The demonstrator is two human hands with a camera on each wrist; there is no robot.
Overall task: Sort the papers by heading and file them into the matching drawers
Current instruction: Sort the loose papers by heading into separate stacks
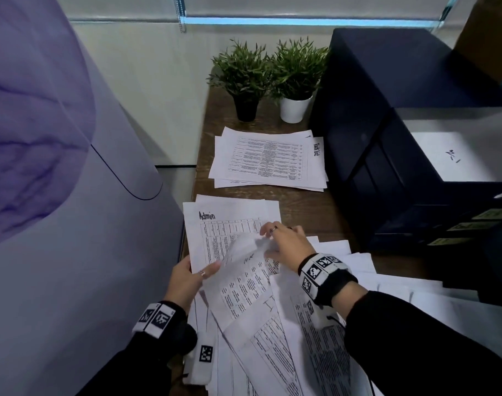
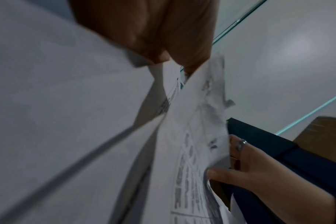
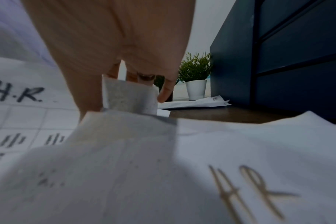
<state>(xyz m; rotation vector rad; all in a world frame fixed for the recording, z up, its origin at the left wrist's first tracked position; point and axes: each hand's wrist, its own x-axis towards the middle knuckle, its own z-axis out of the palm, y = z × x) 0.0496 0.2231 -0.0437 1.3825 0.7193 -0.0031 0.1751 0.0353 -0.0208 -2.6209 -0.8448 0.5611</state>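
Paper sorting is mid-way, I'd judge; loose unsorted papers (image 1: pixel 287 332) cover the near desk; right hand (image 1: pixel 287 244) pinches the curled top edge of an H.R. sheet (image 1: pixel 244 278); left hand (image 1: pixel 191 278) grips the Admin stack (image 1: pixel 215 224) by its near edge; Task List pile (image 1: pixel 268 160) sits further back (sorted, not filed); drawer unit (image 1: pixel 387 167) still awaits most of it.

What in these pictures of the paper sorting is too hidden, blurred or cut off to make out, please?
- Drawer labels, head view: too small and dark to read.
- Table text on the Task List pile, head view: too small.
- Lifted sheet, left wrist view: motion blur hides its heading.
- Loose papers, head view: cut off by the bottom edge.
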